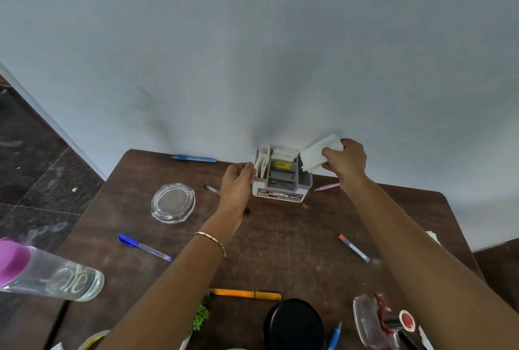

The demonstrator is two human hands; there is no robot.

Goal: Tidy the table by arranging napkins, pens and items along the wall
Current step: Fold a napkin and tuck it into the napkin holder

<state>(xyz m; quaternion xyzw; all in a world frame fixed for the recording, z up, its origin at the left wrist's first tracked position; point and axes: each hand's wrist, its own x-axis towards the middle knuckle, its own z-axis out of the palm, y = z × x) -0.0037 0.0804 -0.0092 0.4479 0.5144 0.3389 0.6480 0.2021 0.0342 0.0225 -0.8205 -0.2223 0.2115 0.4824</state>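
A: A black lid (293,324) sits closest. What matters?
B: The right hand (346,163) pinches napkins (318,157). The holder (280,181) is just left of that grip, by the wall (252,41).
A: And the left hand (237,184)?
B: It touches the holder's far side. Gripping? I can't tell.

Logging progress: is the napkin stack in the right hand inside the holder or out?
Out. The right hand grips the napkin stack tilted over the holder's right side, most of it above the rim.
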